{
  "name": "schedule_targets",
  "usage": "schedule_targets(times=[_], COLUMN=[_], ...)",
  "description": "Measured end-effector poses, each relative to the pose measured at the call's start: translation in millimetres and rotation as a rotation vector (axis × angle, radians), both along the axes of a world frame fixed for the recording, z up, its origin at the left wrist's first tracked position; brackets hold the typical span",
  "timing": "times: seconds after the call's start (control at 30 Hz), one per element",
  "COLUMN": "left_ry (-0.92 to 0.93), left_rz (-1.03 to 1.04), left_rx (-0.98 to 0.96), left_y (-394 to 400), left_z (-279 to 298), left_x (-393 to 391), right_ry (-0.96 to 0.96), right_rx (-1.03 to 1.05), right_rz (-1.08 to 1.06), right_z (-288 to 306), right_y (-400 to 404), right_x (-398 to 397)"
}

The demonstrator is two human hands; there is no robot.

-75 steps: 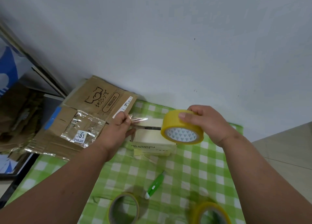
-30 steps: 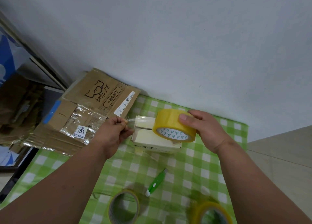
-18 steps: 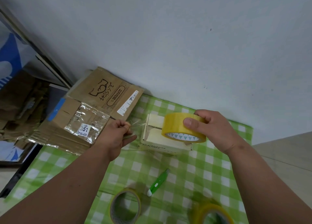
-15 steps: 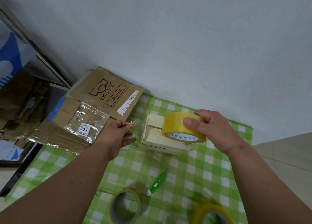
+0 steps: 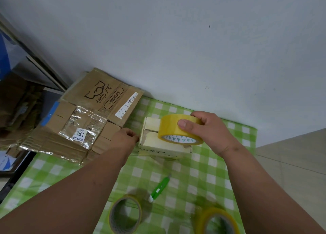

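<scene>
A small cream box (image 5: 155, 142) lies on the green checked cloth (image 5: 202, 172) near the wall. My right hand (image 5: 210, 129) grips a yellow tape roll (image 5: 174, 128) just above the box's top, thumb on the roll's outer face. A clear strip runs from the roll over the box's left end. My left hand (image 5: 124, 138) sits low against that left end with curled fingers, holding the strip's end; the fingertips are hidden.
Flattened cardboard boxes (image 5: 91, 117) lie left of the box, partly off the cloth. A green utility knife (image 5: 159, 189) lies nearer me. Two more tape rolls (image 5: 125, 214) (image 5: 218, 221) stand at the front edge. Bare floor (image 5: 291, 159) is on the right, clutter on the left.
My left hand dropped from above the cloth to the box's left end, drawing the strip down over it. The right hand lowered the roll closer to the box top.
</scene>
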State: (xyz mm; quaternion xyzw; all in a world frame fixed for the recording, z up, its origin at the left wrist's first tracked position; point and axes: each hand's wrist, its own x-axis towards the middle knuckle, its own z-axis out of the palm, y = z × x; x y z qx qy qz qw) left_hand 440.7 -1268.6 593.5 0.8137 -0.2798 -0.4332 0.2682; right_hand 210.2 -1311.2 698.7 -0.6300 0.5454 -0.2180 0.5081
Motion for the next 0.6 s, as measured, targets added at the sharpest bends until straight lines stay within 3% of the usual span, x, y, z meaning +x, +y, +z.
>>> schedule_targets(times=[0.17, 0.23, 0.3, 0.4, 0.47, 0.6], left_ry=[0.133, 0.047, 0.060, -0.032, -0.114, -0.120], left_rz=[-0.147, -0.244, -0.449, -0.808, -0.822, -0.664], left_rx=[0.068, -0.083, -0.253, -0.207, -0.187, -0.253], left_y=[0.1, 1.1, 4.6, 4.4, 1.5, 5.1], left_z=[17.5, 26.2, 38.3, 39.4, 30.9, 15.8], left_x=[13.2, 20.2, 19.9, 9.2, 2.2, -12.5], right_ry=[0.008, 0.007, 0.001, -0.006, 0.020, 0.104], right_rx=[-0.009, -0.005, 0.010, 0.016, 0.000, -0.032], right_rz=[0.005, 0.013, 0.017, 0.019, 0.031, 0.087], right_z=[-2.0, -2.5, -2.7, -1.5, 0.1, 2.4], right_y=[-0.3, -1.0, -1.8, -2.7, -3.1, -3.4], right_x=[4.9, 7.6, 10.6, 14.2, 16.7, 22.1])
